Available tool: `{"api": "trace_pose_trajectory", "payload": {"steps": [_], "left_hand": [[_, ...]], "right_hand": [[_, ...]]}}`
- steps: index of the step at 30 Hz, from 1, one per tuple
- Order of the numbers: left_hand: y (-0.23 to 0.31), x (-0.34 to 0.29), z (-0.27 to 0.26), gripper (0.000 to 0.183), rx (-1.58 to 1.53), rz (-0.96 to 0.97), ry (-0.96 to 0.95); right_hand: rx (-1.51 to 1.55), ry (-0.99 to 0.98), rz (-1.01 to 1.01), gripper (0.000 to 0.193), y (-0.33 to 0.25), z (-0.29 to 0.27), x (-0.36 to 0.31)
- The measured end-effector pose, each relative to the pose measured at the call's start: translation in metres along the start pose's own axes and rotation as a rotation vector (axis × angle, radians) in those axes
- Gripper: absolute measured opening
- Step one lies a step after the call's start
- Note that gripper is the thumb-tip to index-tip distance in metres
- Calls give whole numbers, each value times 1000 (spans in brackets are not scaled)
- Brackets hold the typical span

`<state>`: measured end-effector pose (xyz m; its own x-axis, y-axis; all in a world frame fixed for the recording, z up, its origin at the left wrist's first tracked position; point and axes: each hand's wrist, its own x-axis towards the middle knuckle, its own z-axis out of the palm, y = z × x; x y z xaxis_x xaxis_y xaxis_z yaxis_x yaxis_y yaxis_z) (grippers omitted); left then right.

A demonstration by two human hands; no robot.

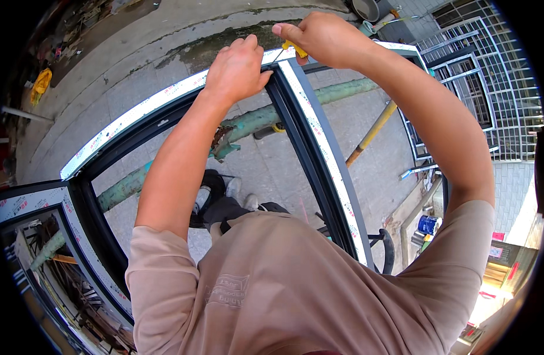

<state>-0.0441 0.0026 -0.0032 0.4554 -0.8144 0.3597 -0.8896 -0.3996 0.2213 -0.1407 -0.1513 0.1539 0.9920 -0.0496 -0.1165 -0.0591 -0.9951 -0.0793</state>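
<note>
A dark window frame [301,144] with printed white protective film spreads out in front of me, lying across a peeling green pipe [343,92]. My left hand [236,68] has its fingers curled over the far rail, its thumb near the joint with the crossbar. My right hand [325,41] grips a yellow-handled screwdriver [292,48] just to the right. The screwdriver's thin shaft slants down and left toward that joint. Whether its tip touches a screw is too small to tell.
Another filmed frame [32,201] is at the left. A bamboo pole [372,133] slants down to the paving on the right. Metal grilles [473,89] stand at the far right, with a blue bucket [428,224] nearer me. Yellow cloth [41,86] lies far left.
</note>
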Motion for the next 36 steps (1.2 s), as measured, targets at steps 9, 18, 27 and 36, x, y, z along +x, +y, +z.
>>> {"api": "trace_pose_trajectory", "payload": {"steps": [9, 18, 27, 36], "left_hand": [[-2, 0, 0, 41, 10, 8, 11], [-1, -2, -1, 42, 7, 10, 19], [0, 1, 1, 42, 0, 14, 7], [-1, -1, -1, 41, -1, 4, 22]], "right_hand": [[-84, -19, -456, 29, 14, -36, -12], [-324, -139, -585, 34, -6, -67, -22], [-96, 178, 75, 56, 17, 21, 0], [-210, 204, -408, 34, 13, -8, -29]]}}
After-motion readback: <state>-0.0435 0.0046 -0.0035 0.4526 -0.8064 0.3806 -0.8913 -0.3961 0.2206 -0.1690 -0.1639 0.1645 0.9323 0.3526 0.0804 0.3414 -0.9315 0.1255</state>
